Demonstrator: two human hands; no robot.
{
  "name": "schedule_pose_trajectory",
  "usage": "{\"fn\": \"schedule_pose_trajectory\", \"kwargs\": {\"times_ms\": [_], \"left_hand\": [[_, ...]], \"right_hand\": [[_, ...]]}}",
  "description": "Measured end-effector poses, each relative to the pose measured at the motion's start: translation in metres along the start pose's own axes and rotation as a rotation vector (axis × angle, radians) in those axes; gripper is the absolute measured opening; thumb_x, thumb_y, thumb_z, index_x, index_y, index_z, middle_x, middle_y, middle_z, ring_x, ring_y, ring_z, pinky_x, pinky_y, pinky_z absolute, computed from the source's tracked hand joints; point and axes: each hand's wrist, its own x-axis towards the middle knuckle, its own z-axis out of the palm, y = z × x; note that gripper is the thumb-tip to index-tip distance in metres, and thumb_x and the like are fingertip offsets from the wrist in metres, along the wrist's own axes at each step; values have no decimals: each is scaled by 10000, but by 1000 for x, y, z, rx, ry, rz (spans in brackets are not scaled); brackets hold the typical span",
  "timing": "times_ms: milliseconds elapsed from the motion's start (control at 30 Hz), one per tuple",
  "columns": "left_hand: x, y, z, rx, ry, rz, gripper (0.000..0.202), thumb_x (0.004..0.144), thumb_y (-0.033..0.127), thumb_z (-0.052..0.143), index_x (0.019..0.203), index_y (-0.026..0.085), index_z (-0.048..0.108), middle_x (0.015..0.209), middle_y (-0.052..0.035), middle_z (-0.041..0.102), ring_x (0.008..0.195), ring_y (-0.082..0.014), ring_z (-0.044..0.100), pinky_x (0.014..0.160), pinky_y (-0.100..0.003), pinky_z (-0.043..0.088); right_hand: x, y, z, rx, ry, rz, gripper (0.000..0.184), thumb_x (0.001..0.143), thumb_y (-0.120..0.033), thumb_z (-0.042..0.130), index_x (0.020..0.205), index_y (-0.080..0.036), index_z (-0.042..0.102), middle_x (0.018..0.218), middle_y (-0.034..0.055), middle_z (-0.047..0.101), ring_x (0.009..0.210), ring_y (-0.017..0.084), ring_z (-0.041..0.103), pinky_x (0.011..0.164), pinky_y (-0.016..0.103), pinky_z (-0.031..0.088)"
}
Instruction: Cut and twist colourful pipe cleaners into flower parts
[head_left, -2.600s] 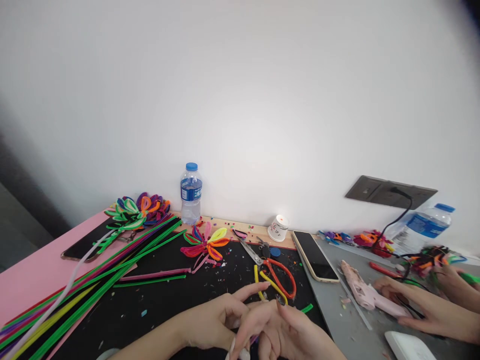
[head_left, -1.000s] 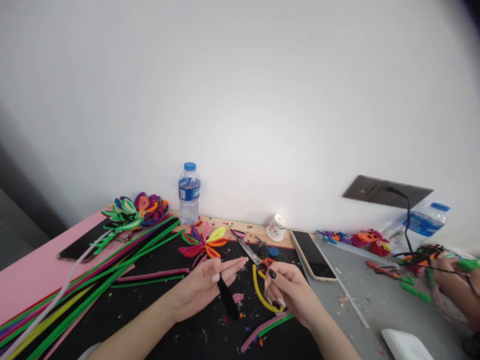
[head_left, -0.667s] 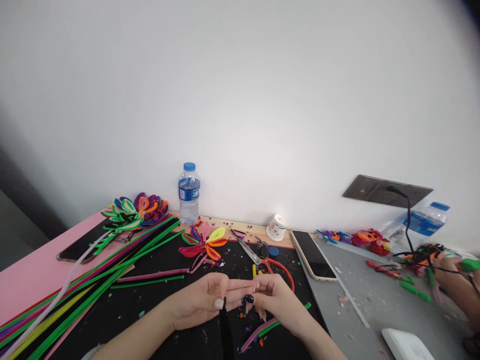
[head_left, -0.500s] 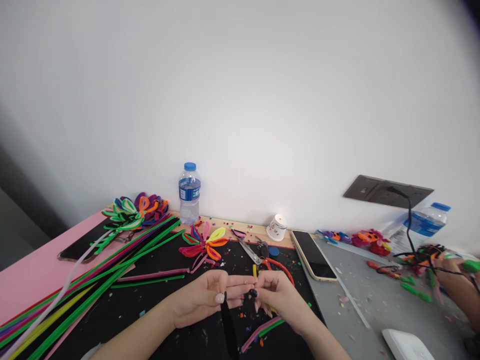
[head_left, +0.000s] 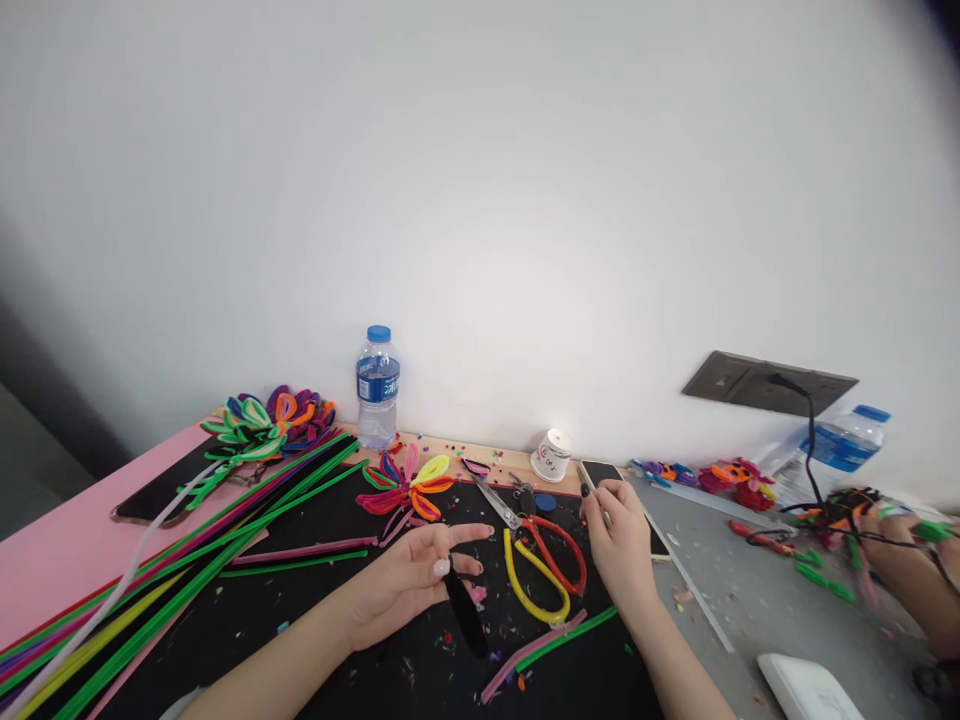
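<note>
My left hand [head_left: 409,585] lies palm up over the black mat [head_left: 315,620], fingers stretched out, with its thumb pinning a short black fuzzy stick [head_left: 469,625] against the palm. My right hand [head_left: 619,540] rests flat on a phone [head_left: 596,472] at the mat's right edge, fingers extended and covering most of the screen. Between the hands lie scissors with red handles [head_left: 559,555] and a yellow loop [head_left: 532,590]. Short pink and green fuzzy sticks [head_left: 551,645] lie just in front of them.
A multicoloured stick flower [head_left: 409,490], a water bottle [head_left: 377,385] and a white cup [head_left: 551,455] stand behind. Long fuzzy sticks [head_left: 187,570] fan out at the left, near more flowers [head_left: 274,420]. Another person's hand [head_left: 911,575] works at the right by a second bottle [head_left: 836,450].
My hands were together at the middle, fingertips meeting. My right hand has since moved away to the right onto the phone, and my left hand has opened its fingers, still holding the black stick.
</note>
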Motion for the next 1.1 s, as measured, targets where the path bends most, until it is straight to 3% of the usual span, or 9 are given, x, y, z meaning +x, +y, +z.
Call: {"fn": "schedule_pose_trajectory", "kwargs": {"times_ms": [133, 267, 433, 533, 667, 867, 1000, 1100], "left_hand": [[0, -1, -1, 21, 52, 19, 75, 746, 107, 619, 699, 139, 571, 1232, -107, 488, 896, -161, 551, 845, -357, 393], [1, -2, -1, 43, 89, 44, 67, 751, 118, 618, 701, 139, 579, 1170, -85, 508, 831, -138, 540, 818, -364, 413], [3, -2, -1, 90, 126, 50, 59, 757, 135, 615, 711, 143, 580, 1108, -73, 519, 806, -123, 528, 798, -334, 418], [3, -1, 0, 98, 141, 41, 76, 741, 146, 634, 702, 145, 569, 1074, -66, 523, 808, -125, 521, 811, -349, 418], [2, -1, 1, 100, 151, 38, 101, 726, 156, 650, 690, 145, 557, 1048, -62, 525, 806, -130, 514, 814, -369, 421], [2, -1, 1, 109, 149, 34, 97, 723, 153, 652, 690, 149, 560, 1033, -56, 530, 813, -131, 515, 830, -374, 416], [3, -1, 2, 124, 160, 32, 108, 713, 178, 662, 684, 157, 561, 1021, -48, 536, 803, -135, 516, 820, -381, 425], [3, -2, 2, 144, 179, 33, 129, 702, 202, 674, 682, 157, 554, 1012, -48, 538, 809, -148, 518, 804, -377, 430]], "right_hand": [[3, 17, 3, -138, 34, -19, 193, 825, -282, 433, 792, -175, 590, 833, 72, 479, 809, 226, 480, 719, 350, 393], [4, 25, 5, -152, -18, 37, 255, 807, -340, 461, 939, -176, 604, 867, 82, 495, 810, 236, 502, 700, 356, 417], [4, 17, 2, -62, 37, 38, 261, 841, -337, 404, 791, -166, 595, 828, 78, 513, 797, 219, 512, 713, 335, 409], [3, 12, 0, -20, -8, 90, 264, 832, -346, 421, 717, -171, 583, 709, 52, 530, 676, 200, 516, 628, 308, 399], [2, 10, 2, 145, -138, 231, 225, 805, -315, 456, 877, -164, 606, 620, 19, 562, 541, 170, 496, 532, 277, 385], [3, 16, 8, 303, -152, 240, 305, 733, -197, 465, 1022, -173, 560, 866, 61, 594, 555, 147, 487, 557, 289, 418], [2, 14, 8, 507, -195, 327, 273, 785, -242, 444, 1038, -177, 524, 842, 62, 596, 543, 149, 488, 498, 269, 402], [1, 7, 5, 485, -156, 330, 257, 841, -312, 402, 1020, -175, 526, 805, 57, 589, 517, 146, 464, 496, 276, 399]]}}
